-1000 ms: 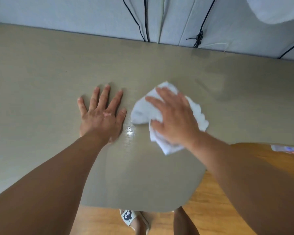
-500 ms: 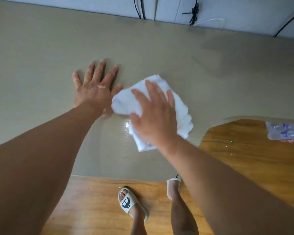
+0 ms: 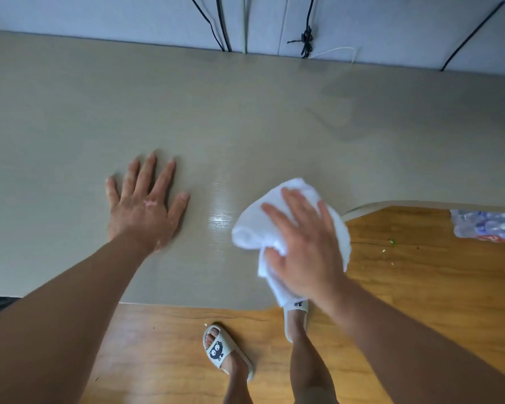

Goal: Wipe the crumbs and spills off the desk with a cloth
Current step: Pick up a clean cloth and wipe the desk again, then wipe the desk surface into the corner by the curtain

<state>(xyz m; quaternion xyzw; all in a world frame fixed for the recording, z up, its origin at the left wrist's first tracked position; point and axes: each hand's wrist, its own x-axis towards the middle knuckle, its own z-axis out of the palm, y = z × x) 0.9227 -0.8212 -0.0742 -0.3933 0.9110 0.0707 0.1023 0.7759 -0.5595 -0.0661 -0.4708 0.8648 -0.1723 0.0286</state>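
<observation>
The soft, light white cloth [image 3: 254, 225] bunches easily, so the right hand [image 3: 303, 249] presses its middle, fingers wide, at the bench's [image 3: 70, 112] 5 o'clock edge.

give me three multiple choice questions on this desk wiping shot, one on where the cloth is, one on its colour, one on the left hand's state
1. Where is the cloth?
A) under the right hand, near the front edge of the desk
B) at the desk's far edge
C) in a bucket

2. What colour is the cloth?
A) blue
B) white
C) green

3. How is the left hand?
A) clenched in a fist
B) gripping the cloth
C) flat on the desk, fingers spread

Answers: 1 A, the right hand presses on it; 2 B, it is plain white; 3 C, its palm lies down, apart from the cloth.
</observation>
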